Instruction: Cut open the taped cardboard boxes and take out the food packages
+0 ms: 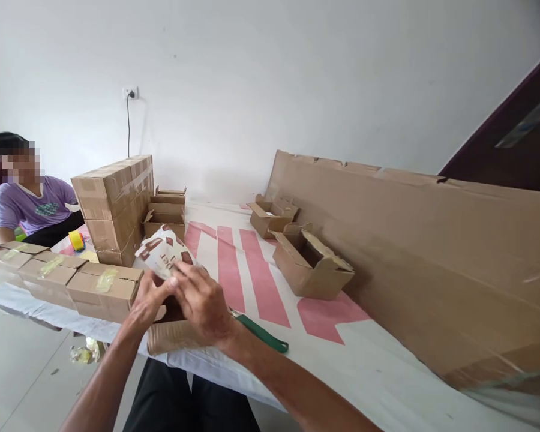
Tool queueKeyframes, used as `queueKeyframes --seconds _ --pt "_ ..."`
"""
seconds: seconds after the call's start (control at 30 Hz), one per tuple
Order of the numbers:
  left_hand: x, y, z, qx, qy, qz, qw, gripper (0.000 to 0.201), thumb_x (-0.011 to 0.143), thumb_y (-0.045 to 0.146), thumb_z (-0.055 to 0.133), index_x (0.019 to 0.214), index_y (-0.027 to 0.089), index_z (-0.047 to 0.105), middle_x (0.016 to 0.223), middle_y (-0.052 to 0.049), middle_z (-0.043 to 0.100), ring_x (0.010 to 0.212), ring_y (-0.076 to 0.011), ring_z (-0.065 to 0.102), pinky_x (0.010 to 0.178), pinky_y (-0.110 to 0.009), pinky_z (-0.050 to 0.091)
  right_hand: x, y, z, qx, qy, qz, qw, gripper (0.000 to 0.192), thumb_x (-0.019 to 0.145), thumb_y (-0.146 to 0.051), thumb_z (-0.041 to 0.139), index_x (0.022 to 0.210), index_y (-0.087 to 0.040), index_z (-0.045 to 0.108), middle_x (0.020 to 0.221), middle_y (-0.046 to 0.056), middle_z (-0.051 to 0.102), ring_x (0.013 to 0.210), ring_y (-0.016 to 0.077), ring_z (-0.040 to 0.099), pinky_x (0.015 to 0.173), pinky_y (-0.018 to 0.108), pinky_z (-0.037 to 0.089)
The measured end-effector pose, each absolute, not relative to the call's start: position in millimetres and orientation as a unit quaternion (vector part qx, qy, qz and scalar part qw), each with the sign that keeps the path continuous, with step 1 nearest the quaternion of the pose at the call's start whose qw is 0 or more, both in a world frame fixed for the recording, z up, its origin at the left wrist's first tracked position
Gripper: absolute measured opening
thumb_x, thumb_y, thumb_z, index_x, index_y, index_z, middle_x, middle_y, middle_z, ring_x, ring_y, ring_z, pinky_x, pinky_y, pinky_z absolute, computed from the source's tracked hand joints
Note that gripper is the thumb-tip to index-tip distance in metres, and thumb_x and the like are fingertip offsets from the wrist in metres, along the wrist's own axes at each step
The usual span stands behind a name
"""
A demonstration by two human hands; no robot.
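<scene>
A white packet [155, 259] with brown print and some lettering is held between my two hands, tilted above an open cardboard box [173, 337] at the table's front edge. My left hand [150, 300] is closed on the packet's lower left side, its thumb reaching toward the right fingers. Against the packet's lower right, the fingers of my right hand [203, 299] press together. Both hands partly hide the box's inside. Beside my right wrist lies a tool with a green handle [263, 335]; its other end is covered by my hand.
Taped boxes [101, 285] line the front left edge, with stacked cartons [112, 210] behind. Open boxes [312, 264] stand on the right, before a large cardboard sheet [409, 264]. A yellow tape roll [76, 240] lies near a person in purple [40, 201] at left.
</scene>
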State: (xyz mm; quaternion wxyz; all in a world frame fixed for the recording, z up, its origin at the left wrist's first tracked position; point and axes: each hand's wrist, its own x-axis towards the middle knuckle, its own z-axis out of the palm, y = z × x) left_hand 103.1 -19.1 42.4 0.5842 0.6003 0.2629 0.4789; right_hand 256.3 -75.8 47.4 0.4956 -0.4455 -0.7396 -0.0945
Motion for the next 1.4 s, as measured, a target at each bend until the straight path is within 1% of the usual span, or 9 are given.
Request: queueKeyframes --seconds 0.1,0.27,0.4,0.5,0.77,0.9,1.1,1.27,1.4 --pt "108.0 -11.8 43.3 0.496 0.292 0.522 0.630 0.062 0.073 0.053 0.092 0.118 0.014 0.076 0.111 -0.013 0.082 0.104 -0.0327 0.078 0.091 -0.040 0.063 250.1 -79.9 38.9 -0.416 -0.766 -0.088 0.482 0.037 0.105 -0.028 0.056 0.138 -0.024 0.071 0.141 0.016 0.071 0.135 0.0334 0.064 0.116 0.056 0.053" --pt "99.4 -6.9 50.0 0.473 0.283 0.509 0.661 0.064 0.064 0.044 0.097 0.115 0.012 0.075 0.108 -0.015 0.083 0.104 -0.0385 0.079 0.091 -0.048 0.063 289.3 -66.5 35.7 -0.500 -0.601 0.072 0.620 0.049 0.099 -0.048 0.067 0.142 -0.024 0.065 0.146 0.017 0.067 0.140 0.0369 0.059 0.118 0.063 0.048" --pt "101.1 -4.4 58.8 0.471 0.256 0.511 0.672 0.065 0.064 0.043 0.099 0.115 0.013 0.075 0.111 -0.016 0.083 0.111 -0.0421 0.077 0.098 -0.054 0.061 302.8 -55.2 26.7 -0.454 -0.502 0.412 0.610 0.060 0.088 -0.068 0.074 0.129 -0.024 0.067 0.125 0.013 0.075 0.106 0.0311 0.077 0.083 0.046 0.067" --pt "103.0 1.3 68.2 0.500 0.237 0.486 0.676 0.064 0.063 0.044 0.100 0.113 0.012 0.076 0.109 -0.016 0.084 0.108 -0.0418 0.078 0.097 -0.054 0.062 299.3 -52.5 21.6 -0.392 -0.473 0.510 0.602 0.057 0.081 -0.069 0.081 0.112 -0.024 0.068 0.105 0.007 0.078 0.082 0.0248 0.078 0.062 0.034 0.065" --pt "97.4 39.7 113.2 0.627 0.253 0.424 0.602 0.066 0.062 0.047 0.101 0.113 0.014 0.076 0.094 -0.010 0.084 0.083 -0.0291 0.079 0.071 -0.035 0.062 311.7 -39.3 45.8 -0.354 -0.463 0.493 0.646 0.055 0.075 -0.060 0.089 0.111 -0.025 0.066 0.108 0.004 0.079 0.093 0.0231 0.076 0.075 0.035 0.065" --pt "94.3 58.9 133.7 0.678 0.271 0.359 0.581 0.062 0.062 0.047 0.101 0.108 0.014 0.076 0.081 -0.005 0.080 0.060 -0.0187 0.070 0.055 -0.027 0.054 322.6 -28.4 66.5 -0.345 -0.481 0.497 0.634 0.058 0.074 -0.062 0.087 0.114 -0.025 0.067 0.103 0.004 0.079 0.081 0.0218 0.074 0.064 0.034 0.063" --pt "96.4 43.4 108.7 0.657 0.237 0.446 0.560 0.080 0.071 0.053 0.095 0.137 0.019 0.065 0.126 -0.016 0.078 0.107 -0.0329 0.077 0.079 -0.037 0.064 315.8 -17.9 80.3 -0.314 -0.450 0.466 0.694 0.065 0.075 -0.065 0.083 0.126 -0.030 0.061 0.123 0.005 0.078 0.104 0.0285 0.076 0.078 0.042 0.067" --pt "108.0 51.5 94.0 0.662 0.287 0.451 0.525 0.064 0.068 0.058 0.095 0.108 0.014 0.069 0.094 -0.010 0.078 0.078 -0.0232 0.074 0.063 -0.032 0.059 310.1 -1.9 78.8 -0.336 -0.464 0.417 0.706 0.065 0.075 -0.053 0.085 0.128 -0.027 0.058 0.130 0.008 0.076 0.112 0.0297 0.074 0.084 0.042 0.067" --pt "107.8 88.8 100.5 0.692 0.308 0.427 0.493 0.062 0.063 0.055 0.097 0.100 0.016 0.068 0.087 -0.007 0.074 0.074 -0.0200 0.068 0.060 -0.029 0.056 318.2 21.4 71.4 -0.404 -0.480 0.367 0.687 0.058 0.076 -0.046 0.084 0.123 -0.025 0.058 0.128 0.010 0.076 0.107 0.0276 0.075 0.079 0.038 0.066"
